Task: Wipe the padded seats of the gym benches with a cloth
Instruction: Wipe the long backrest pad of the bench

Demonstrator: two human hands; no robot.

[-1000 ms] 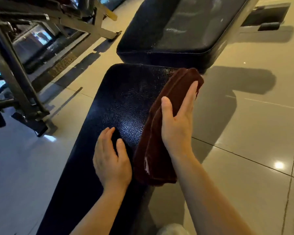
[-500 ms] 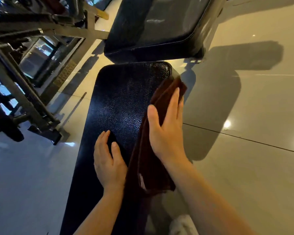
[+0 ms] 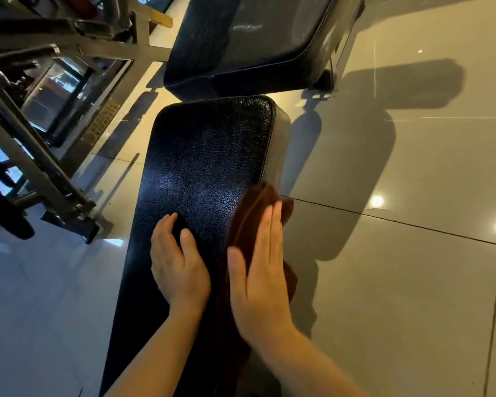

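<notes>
A dark brown cloth (image 3: 249, 224) was pressed against the right edge of a black padded seat (image 3: 201, 167) at the centre of the frame by the right hand (image 3: 259, 270), whose fingers were held straight and together, flat on the fabric. The left hand (image 3: 178, 262) was rested flat on the padding just beside it, fingers relaxed and nothing gripped. To wipe well, even pressure would be needed along the seam and side wall, with overlapping strokes carried on to the far end. The right hand was blurred, so the fingertips were hard to make out. The cloth's lower part was hidden under the wrist, and the near end of the seat was cut off at the bottom. A second padded seat (image 3: 249, 41) was cropped at the top edge.
</notes>
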